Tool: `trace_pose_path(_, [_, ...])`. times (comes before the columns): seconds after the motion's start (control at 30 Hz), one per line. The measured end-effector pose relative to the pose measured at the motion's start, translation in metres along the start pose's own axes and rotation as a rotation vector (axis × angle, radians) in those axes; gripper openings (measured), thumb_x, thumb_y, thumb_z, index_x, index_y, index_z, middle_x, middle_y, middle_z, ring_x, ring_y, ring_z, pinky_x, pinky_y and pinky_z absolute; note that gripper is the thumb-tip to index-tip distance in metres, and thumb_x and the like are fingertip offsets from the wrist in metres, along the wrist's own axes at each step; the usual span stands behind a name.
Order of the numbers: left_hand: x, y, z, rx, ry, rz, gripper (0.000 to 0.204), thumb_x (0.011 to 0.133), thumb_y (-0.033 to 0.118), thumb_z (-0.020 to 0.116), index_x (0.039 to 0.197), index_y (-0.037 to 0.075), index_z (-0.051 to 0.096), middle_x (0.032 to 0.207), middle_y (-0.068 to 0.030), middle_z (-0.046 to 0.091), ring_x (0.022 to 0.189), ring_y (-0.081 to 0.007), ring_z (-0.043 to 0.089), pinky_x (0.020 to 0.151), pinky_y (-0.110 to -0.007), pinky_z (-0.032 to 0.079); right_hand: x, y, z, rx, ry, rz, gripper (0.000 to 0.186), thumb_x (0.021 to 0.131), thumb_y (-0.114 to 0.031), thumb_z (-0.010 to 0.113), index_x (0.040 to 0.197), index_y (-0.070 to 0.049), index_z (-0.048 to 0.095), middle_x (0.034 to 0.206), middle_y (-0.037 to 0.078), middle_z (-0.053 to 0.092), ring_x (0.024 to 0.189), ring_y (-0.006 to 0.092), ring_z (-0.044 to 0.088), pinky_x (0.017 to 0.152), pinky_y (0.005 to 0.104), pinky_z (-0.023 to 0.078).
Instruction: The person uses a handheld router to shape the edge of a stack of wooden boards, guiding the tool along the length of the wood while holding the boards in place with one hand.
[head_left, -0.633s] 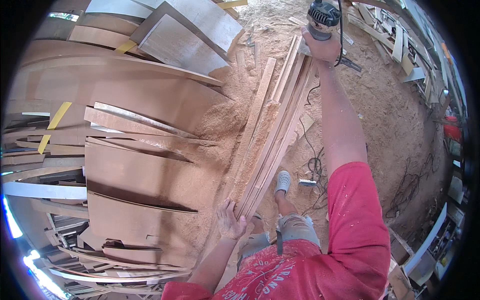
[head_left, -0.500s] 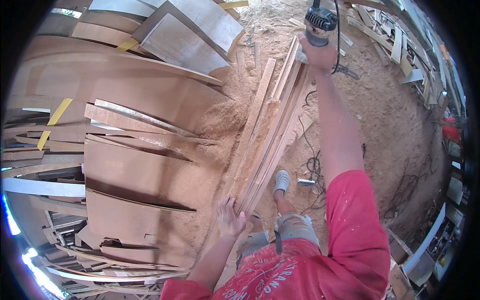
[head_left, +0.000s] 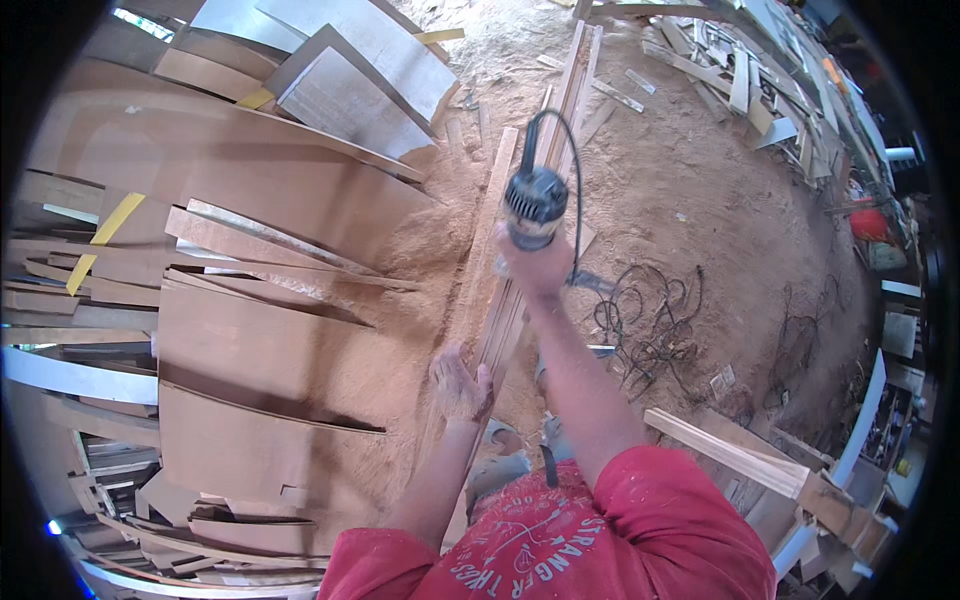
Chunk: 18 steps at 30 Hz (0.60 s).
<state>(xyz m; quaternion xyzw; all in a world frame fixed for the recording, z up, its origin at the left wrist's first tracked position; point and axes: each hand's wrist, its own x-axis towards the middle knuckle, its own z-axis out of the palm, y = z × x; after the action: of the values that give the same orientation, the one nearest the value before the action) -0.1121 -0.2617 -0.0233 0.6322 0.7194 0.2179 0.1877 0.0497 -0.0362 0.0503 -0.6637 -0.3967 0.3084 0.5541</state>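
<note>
My right hand is wrapped round the lower body of a hand-held router, dark with a black cord rising from its top. The router sits over the middle of a long, grooved wooden board that runs away from me. Its base is mostly hidden behind my hand. Close to my body, my left hand lies on the near part of the wood, thumb apart from the fingers. Sawdust covers the narrow wooden strip to the left of the board.
Large brown sheets are stacked on the left, with sawdust heaped by their edges. Tangled black cords lie on the dusty ground to the right. Offcuts pile up at the far right. Lengths of wood stick out near my right elbow.
My right hand has drawn the router from the far part of the board back toward me. My left hand stays on the wood. The whole view has shifted.
</note>
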Motion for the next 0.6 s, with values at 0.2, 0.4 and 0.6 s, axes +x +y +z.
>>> trace_pose_path(0.2, [0.004, -0.004, -0.009, -0.136, 0.156, 0.043, 0.067, 0.103, 0.032, 0.067, 0.160, 0.001, 0.049, 0.154, -0.0271, 0.059, 0.146, -0.0499, 0.054, 0.127, -0.061, 0.038, -0.113, -0.004, -0.008, -0.029, 0.031, -0.010, 0.061, 0.079, -0.038, 0.101, 0.123, -0.004, 0.076, 0.110, 0.016, 0.085, 0.104, 0.0322, 0.084, 0.095, 0.0451, 0.065])
trace_pose_path(0.4, [-0.117, -0.071, -0.036, -0.318, 0.030, 0.070, 0.072, 0.100, 0.023, 0.082, 0.159, -0.004, 0.051, 0.151, -0.0316, 0.059, 0.144, -0.0505, 0.057, 0.126, -0.056, 0.044, -0.158, 0.016, -0.045, -0.068, 0.044, 0.058, 0.049, 0.079, -0.038, 0.102, 0.112, -0.006, 0.085, 0.105, 0.013, 0.088, 0.098, 0.0281, 0.086, 0.091, 0.0441, 0.066])
trace_pose_path(0.6, [-0.367, -0.135, -0.175, -0.009, -0.216, -0.202, 0.084, 0.089, 0.030, 0.093, 0.156, -0.002, 0.053, 0.150, -0.0296, 0.060, 0.146, -0.0478, 0.057, 0.118, -0.056, 0.053, -0.193, 0.018, -0.114, -0.018, -0.046, -0.003, 0.040, 0.081, -0.028, 0.102, 0.110, -0.005, 0.086, 0.102, 0.009, 0.087, 0.093, 0.0176, 0.083, 0.088, 0.0371, 0.065])
